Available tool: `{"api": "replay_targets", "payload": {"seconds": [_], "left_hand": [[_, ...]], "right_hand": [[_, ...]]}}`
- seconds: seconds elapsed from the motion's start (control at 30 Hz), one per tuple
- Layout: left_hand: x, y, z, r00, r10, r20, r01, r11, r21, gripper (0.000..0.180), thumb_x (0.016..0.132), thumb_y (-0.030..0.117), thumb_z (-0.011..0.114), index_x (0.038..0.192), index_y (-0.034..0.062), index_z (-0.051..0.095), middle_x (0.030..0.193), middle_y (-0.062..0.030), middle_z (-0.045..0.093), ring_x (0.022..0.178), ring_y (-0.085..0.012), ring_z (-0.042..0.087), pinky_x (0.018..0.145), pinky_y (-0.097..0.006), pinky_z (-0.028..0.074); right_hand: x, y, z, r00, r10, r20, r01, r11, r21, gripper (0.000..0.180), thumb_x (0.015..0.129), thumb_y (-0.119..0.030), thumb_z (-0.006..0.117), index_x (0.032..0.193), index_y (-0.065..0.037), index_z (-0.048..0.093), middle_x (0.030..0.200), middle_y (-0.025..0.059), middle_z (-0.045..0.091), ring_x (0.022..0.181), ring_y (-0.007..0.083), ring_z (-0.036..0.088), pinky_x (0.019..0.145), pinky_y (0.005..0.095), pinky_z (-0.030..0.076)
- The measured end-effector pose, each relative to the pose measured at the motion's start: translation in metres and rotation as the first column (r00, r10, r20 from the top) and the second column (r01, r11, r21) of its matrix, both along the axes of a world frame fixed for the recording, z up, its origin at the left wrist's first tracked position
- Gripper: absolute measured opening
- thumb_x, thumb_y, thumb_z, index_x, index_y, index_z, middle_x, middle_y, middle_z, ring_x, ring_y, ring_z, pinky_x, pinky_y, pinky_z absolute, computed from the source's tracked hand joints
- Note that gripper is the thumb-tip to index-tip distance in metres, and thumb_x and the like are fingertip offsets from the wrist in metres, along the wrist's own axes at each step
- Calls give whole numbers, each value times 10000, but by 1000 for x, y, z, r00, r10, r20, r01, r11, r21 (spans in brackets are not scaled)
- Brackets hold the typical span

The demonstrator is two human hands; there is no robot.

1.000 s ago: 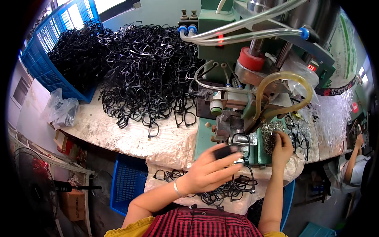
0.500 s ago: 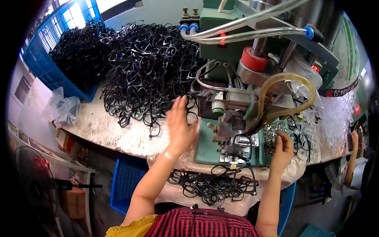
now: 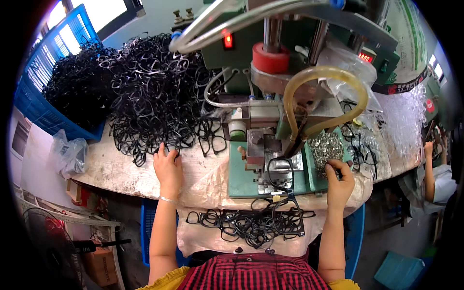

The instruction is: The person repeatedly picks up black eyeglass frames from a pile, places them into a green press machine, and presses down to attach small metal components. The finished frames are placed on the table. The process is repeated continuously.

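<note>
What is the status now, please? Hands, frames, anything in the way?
Left hand flat on edge of black frame pile. Right hand fingers in small metal parts. One frame on green machine. Nothing blocking.

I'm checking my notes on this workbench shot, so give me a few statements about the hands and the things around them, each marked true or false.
1. The left hand reaches to the edge of the big pile of black eyeglass frames on the bench. True.
2. The right hand rests on the blue crate. False: it is at the heap of small silvery metal parts on the green machine base.
3. A black frame lies on the machine base in front of the press. True.
4. The lap in front of the person holds no frames. False: a smaller heap of frames lies there.
5. A yellowish hose loops above the machine. True.
</note>
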State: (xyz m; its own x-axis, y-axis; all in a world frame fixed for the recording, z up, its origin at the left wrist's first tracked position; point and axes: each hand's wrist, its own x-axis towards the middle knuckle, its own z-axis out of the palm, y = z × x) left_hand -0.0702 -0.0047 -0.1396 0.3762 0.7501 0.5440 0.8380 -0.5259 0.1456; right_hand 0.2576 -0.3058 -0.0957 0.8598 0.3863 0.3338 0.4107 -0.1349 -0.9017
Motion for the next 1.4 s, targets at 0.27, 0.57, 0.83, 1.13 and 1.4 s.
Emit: {"api": "replay_targets", "payload": {"seconds": [0.27, 0.57, 0.83, 1.13, 1.4], "left_hand": [[51, -50, 50, 852, -186, 489, 290, 946, -145, 122, 975, 104, 573, 891, 17, 592, 801, -60, 586, 717, -202, 541, 626, -329, 430], [99, -99, 133, 57, -487, 872, 634, 692, 345, 120, 1030, 126, 495, 1018, 18, 546, 932, -111, 633, 778, -155, 593, 686, -285, 533], [99, -118, 165, 299, -651, 698, 768, 598, 229, 125, 1007, 97, 481, 932, 41, 563, 889, -143, 691, 829, -209, 642, 706, -380, 541], [127, -130, 130, 103, -959, 264, 959, 165, 228, 227, 748, 129, 752, 973, 103, 730, 1051, -41, 731, 643, -198, 523, 879, -469, 529], [120, -135, 131, 127, -926, 356, 959, 207, 194, 212, 757, 106, 757, 967, 94, 733, 1065, -35, 726, 704, -218, 575, 902, -448, 516]], "right_hand": [[-31, 52, 62, 948, 316, 37, -317, 926, 206, 205, 789, -4, 699, 987, 0, 650, 922, 61, 673, 883, 156, 630, 817, 280, 486], [-56, 69, 71, 842, 506, -185, -366, 789, 494, 458, 821, 42, 689, 1236, 30, 495, 987, 77, 653, 914, 102, 603, 877, 241, 453], [-66, 47, 88, 900, 431, -58, -396, 868, 299, 405, 820, -40, 681, 1209, -5, 577, 1129, 141, 666, 1085, 235, 631, 974, 348, 454], [28, 6, 10, 886, 62, 459, 180, 867, -465, 253, 730, -153, 760, 958, -47, 735, 1265, 267, 577, 1292, 422, 463, 1073, 479, 379], [36, 11, -1, 861, -12, 508, 218, 912, -348, 114, 751, -85, 716, 832, -14, 678, 1167, 219, 644, 1191, 383, 558, 1024, 452, 419]]}}
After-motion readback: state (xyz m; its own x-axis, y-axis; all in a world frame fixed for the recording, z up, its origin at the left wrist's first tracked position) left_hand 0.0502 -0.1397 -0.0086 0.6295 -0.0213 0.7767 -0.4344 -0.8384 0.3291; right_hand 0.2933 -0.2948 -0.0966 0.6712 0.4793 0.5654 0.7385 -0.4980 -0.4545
